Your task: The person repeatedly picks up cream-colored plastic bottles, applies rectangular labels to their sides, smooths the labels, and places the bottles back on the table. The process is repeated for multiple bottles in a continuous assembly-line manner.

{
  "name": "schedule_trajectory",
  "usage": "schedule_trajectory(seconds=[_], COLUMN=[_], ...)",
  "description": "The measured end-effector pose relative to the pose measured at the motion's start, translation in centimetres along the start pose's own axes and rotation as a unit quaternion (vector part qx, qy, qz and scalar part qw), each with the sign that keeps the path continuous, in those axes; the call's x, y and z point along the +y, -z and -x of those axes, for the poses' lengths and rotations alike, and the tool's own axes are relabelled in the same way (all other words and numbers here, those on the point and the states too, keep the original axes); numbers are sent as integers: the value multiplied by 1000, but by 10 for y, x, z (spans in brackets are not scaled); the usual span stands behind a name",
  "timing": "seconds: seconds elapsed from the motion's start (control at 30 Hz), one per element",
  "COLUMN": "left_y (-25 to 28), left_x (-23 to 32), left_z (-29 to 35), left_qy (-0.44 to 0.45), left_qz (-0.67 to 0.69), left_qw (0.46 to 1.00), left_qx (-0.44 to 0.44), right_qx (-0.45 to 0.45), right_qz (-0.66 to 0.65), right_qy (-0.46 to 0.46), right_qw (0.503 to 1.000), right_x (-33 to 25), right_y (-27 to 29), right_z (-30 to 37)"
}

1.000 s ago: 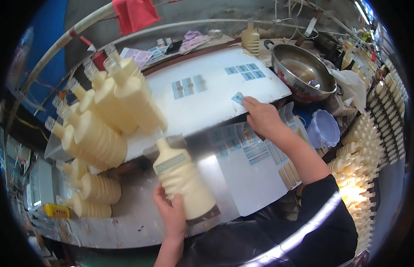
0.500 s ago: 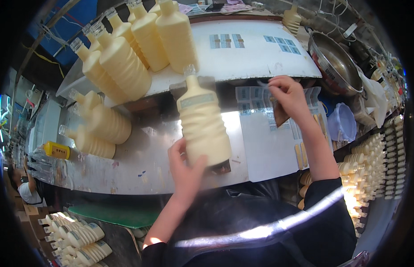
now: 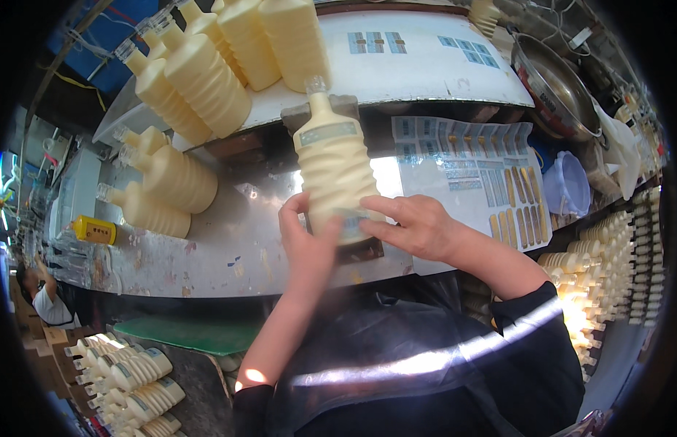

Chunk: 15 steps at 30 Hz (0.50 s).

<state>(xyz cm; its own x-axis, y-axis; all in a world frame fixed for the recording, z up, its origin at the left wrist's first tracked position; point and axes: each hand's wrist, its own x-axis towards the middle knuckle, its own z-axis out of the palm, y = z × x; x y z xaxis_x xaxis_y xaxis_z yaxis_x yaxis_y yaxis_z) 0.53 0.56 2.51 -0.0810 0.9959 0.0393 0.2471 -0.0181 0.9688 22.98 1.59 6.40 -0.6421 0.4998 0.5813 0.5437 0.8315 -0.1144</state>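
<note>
A cream-coloured plastic bottle [image 3: 331, 164] with a ribbed body and clear neck lies before me, neck pointing away. A blue-grey label strip [image 3: 328, 132] crosses its shoulder. My left hand [image 3: 307, 237] grips the lower left of the bottle, its thumb blurred over the front. Near the base is a small bluish label [image 3: 351, 222]. My right hand [image 3: 418, 224] has its fingertips at this label's right end, against the bottle. A grey padded rest [image 3: 347, 108] sits under the neck; the bottle's underside is hidden.
Several similar bottles [image 3: 200, 80] stand at the far left, and others [image 3: 179, 182] lie below them. On the right are label sheets [image 3: 462, 138], gold strips [image 3: 528, 226], a purple bucket [image 3: 567, 186] and a metal pan [image 3: 557, 87]. A yellow bottle [image 3: 94, 230] lies left.
My right hand has come from the label sheets to the lower bottle, and a label now shows there. The brown piece it held is out of sight. My left hand stays on the bottle.
</note>
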Motion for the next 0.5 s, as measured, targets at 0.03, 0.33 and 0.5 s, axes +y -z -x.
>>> schedule_trajectory(seconds=[0.03, 0.33, 0.5], left_y=[-1, -5, -9], left_x=[2, -7, 1], left_z=[0, 8, 10], left_qy=[-5, -109, -128], left_qz=[-23, -104, -163], left_qw=[1000, 988, 978], left_qx=[6, 32, 39], right_qx=[0, 36, 47], right_qz=[7, -336, -310], right_qy=[-4, -499, -550], right_qw=[1000, 798, 774], right_x=[1, -14, -13], right_y=[1, -15, -35], right_z=[2, -10, -18])
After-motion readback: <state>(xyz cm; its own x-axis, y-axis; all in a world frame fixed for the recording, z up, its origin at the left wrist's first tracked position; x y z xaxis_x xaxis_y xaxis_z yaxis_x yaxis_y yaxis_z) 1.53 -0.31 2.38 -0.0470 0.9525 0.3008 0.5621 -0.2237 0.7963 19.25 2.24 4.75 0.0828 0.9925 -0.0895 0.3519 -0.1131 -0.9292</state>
